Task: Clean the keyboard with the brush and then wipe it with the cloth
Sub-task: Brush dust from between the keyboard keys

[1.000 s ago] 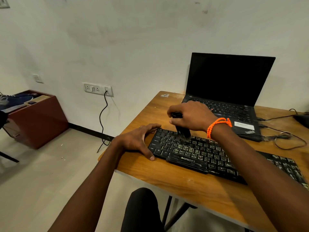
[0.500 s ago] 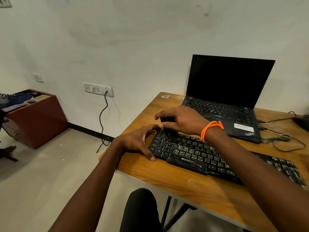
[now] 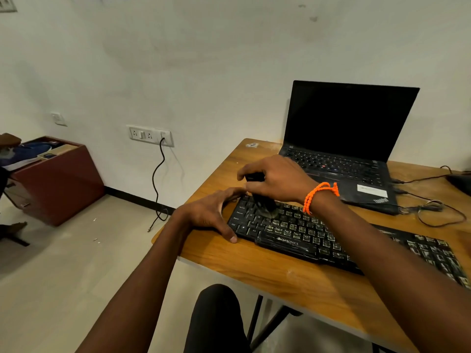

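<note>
A black keyboard (image 3: 300, 235) lies across the wooden table (image 3: 293, 278). My right hand (image 3: 277, 179), with an orange band at the wrist, grips a black brush (image 3: 263, 203) whose bristles touch the keys at the keyboard's upper left. My left hand (image 3: 211, 212) rests on the table against the keyboard's left end, thumb at the front corner and fingers spread along the side. No cloth is in view.
An open black laptop (image 3: 341, 154) stands behind the keyboard, with cables (image 3: 433, 207) trailing to its right. A wall socket (image 3: 150, 135) with a hanging cord is left of the table. A red-brown cabinet (image 3: 56, 179) stands on the floor at far left.
My right hand swept the brush from the middle keys to the keyboard's left end, then back a little to the right. My left hand stayed in place.
</note>
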